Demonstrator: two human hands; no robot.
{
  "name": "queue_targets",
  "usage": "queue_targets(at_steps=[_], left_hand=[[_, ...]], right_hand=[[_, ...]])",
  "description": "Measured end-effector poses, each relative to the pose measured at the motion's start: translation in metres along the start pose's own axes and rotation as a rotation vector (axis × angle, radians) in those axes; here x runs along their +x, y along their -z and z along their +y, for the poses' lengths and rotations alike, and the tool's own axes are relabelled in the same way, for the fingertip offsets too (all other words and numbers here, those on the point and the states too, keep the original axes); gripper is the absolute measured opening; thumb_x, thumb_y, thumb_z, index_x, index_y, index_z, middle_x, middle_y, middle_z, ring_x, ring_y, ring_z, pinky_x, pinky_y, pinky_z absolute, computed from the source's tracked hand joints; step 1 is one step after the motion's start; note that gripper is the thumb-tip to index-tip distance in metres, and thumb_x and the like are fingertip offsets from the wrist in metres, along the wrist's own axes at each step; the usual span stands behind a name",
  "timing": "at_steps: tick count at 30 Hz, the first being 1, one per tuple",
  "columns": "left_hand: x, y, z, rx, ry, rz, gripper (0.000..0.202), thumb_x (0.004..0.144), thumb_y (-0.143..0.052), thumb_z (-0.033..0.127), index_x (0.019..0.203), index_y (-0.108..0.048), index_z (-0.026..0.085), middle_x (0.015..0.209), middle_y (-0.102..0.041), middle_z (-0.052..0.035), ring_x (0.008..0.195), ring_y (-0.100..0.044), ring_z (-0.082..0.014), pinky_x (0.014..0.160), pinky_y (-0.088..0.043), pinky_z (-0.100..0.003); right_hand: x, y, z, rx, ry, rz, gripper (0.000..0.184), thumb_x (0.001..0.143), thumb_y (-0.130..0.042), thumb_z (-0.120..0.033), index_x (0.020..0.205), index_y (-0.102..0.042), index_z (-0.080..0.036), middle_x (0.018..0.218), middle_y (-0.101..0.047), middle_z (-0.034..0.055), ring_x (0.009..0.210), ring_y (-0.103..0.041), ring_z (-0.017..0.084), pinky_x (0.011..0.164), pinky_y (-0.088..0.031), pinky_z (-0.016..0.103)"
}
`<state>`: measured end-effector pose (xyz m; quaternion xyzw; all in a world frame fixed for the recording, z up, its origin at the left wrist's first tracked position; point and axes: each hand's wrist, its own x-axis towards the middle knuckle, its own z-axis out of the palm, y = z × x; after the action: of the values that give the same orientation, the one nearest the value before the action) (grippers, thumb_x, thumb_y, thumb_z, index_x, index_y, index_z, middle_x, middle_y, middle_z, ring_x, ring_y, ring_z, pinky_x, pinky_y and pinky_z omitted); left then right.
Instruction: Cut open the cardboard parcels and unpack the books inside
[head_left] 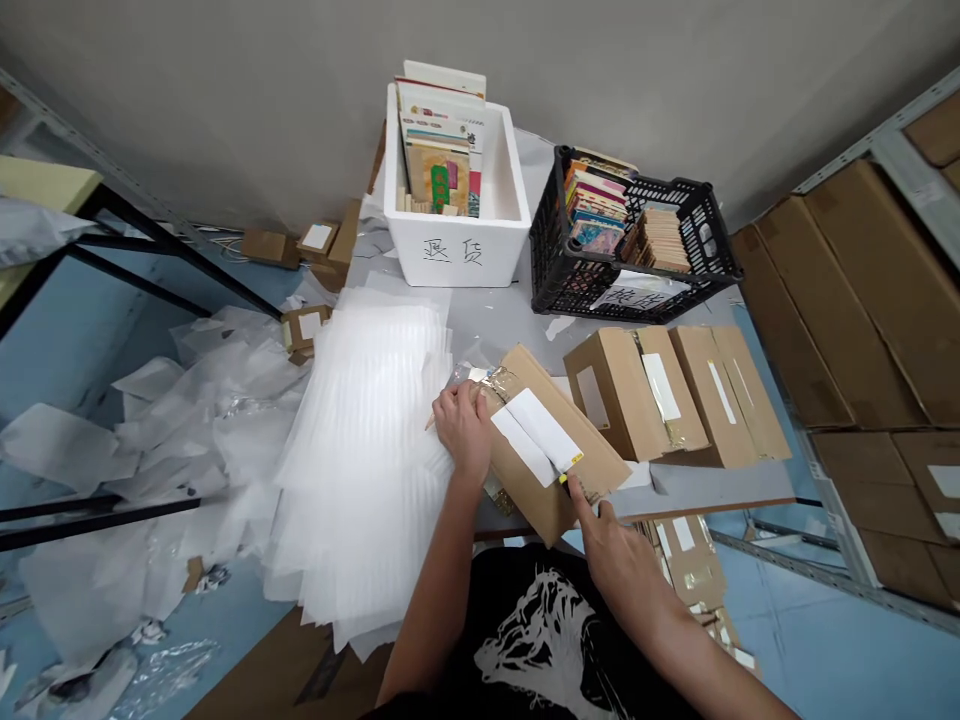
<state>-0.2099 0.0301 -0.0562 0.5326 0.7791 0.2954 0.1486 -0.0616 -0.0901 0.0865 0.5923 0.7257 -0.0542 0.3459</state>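
Foam sheets [367,440] left of box [540,440] under cutter [568,473], two cartons [675,395] right.

**A:** What is the right hand [611,545] gripping?

**B:** Only the yellow-and-black tip of a small tool [568,481] shows, at the taped seam of the brown cardboard box [529,495]. The hand covers the rest, so I can't name it.

**A:** And the left hand [465,425]?

**B:** It hides the box's ten o'clock end. I can't tell whether its fingers hook over the edge.

**A:** The book spines [592,200] in the black plastic mesh crate [559,270] at one o'clock?

**B:** Too small to read. The large brown cartons [847,300] at three o'clock run off the right edge, and both forearms [442,590] run off the bottom.
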Motion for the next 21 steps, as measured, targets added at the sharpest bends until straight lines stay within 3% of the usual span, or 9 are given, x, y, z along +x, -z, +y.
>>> queue_targets(at_steps=[9,15,18,21], left_hand=[[0.003,0.005,0.005,0.009,0.045,-0.018,0.032,0.091,-0.046,0.03,0.117,-0.061,0.019,0.108,-0.056,-0.0114,0.105,-0.049,-0.0262,0.087,-0.044,-0.036],[0.001,0.007,0.005,0.031,0.043,-0.02,0.034,0.091,-0.045,0.032,0.12,-0.059,0.02,0.111,-0.056,-0.0114,0.107,-0.049,-0.0262,0.09,-0.044,-0.038],[0.007,0.008,0.005,0.036,0.066,-0.036,0.033,0.091,-0.045,0.032,0.119,-0.059,0.021,0.112,-0.056,-0.0114,0.109,-0.048,-0.0266,0.089,-0.044,-0.038],[0.018,0.01,0.009,0.049,0.096,-0.069,0.032,0.092,-0.043,0.033,0.117,-0.058,0.022,0.112,-0.056,-0.0114,0.11,-0.049,-0.0274,0.086,-0.045,-0.038]], right_hand=[[-0.039,-0.045,0.016,0.039,-0.055,0.053,0.082,0.069,-0.047,0.008,0.145,-0.038,-0.022,0.085,-0.067,0.007,0.045,-0.063,0.013,0.041,-0.047,0.019],[-0.055,-0.058,0.028,0.133,-0.043,0.081,0.08,0.072,-0.045,0.007,0.145,-0.038,-0.023,0.082,-0.067,0.0059,0.044,-0.062,0.013,0.04,-0.042,0.02],[-0.068,-0.066,0.051,0.424,-0.015,0.125,0.075,0.081,-0.043,0.0,0.148,-0.03,-0.03,0.086,-0.068,0.0049,0.049,-0.064,0.015,0.045,-0.045,0.023],[-0.066,-0.08,0.069,0.968,-0.107,0.274,0.06,0.096,-0.034,-0.023,0.152,-0.013,-0.029,0.085,-0.068,0.0034,0.058,-0.065,0.015,0.057,-0.052,0.026]])
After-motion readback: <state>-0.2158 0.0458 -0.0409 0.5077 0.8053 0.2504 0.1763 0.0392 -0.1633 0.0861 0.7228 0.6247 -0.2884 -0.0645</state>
